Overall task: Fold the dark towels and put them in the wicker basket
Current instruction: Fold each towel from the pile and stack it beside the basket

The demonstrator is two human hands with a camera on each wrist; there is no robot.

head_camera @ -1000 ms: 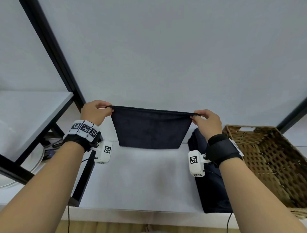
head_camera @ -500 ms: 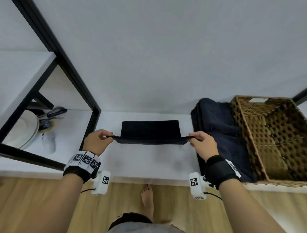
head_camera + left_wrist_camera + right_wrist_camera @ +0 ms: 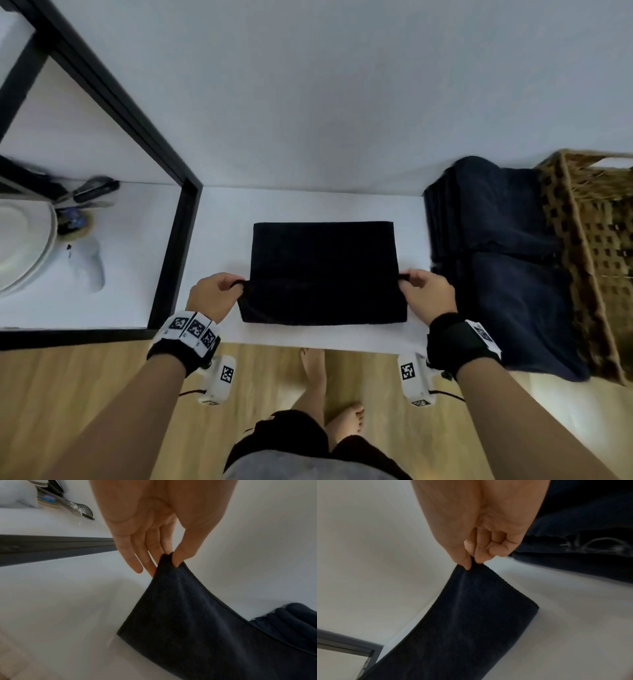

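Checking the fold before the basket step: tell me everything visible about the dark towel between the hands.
The dark navy terry towel lies on the white tabletop as a folded rectangle. The left hand and right hand each pinch an upper-layer corner, lifted slightly. It lies apart from the pile of dark towels.

Dark towel [image 3: 323, 260] folded on the table — wicker basket [image 3: 596, 240] far right.

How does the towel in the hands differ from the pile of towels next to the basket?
The towel lies mid-table as one flat, neat rectangle; the pile is a thick, rumpled heap against the basket. The left hand and right hand pinch the towel's near corners, lifting that edge; nothing touches the pile. The towel looks almost black, the pile bluer. Both are dark cloth on the same white table, outside the basket.
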